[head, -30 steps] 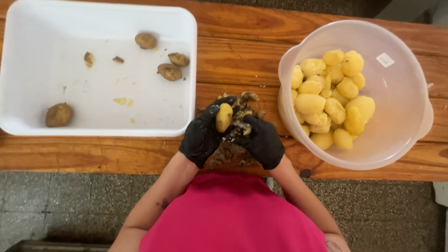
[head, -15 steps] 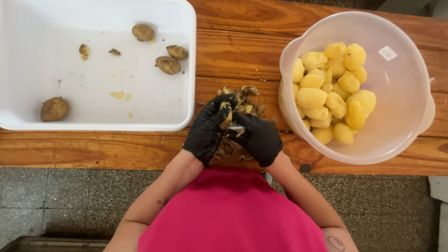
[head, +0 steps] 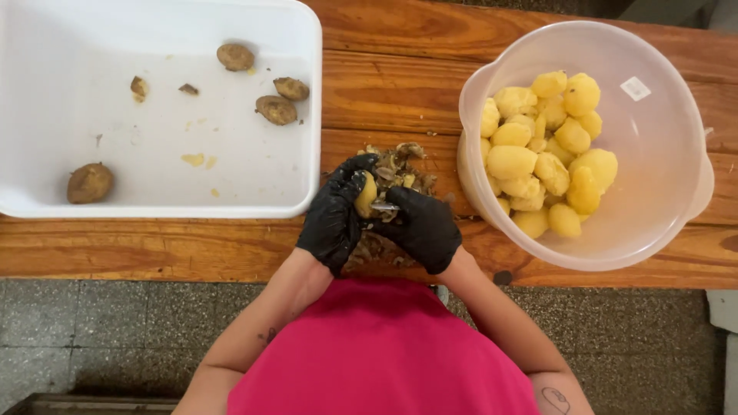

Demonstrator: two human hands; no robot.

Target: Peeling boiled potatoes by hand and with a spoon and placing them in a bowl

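Wooden desk [head: 384, 92], front edge: left hand [head: 332, 219] closed round potato [head: 366, 196]; right hand [head: 421, 227] clasps small blade [head: 384, 206] against it, over peel pile [head: 396, 165]. Bowl [head: 653, 154] right, tray [head: 46, 100] left.

a kitchen prep spot: a wooden tabletop [head: 384, 92] carries a white tub [head: 154, 200] of unpeeled potatoes, a bowl [head: 653, 192] of peeled ones, over speckled stone floor [head: 115, 330].

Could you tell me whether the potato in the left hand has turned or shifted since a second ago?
Yes. The potato sits lower in the left hand, closer to the peel pile, with less yellow showing.
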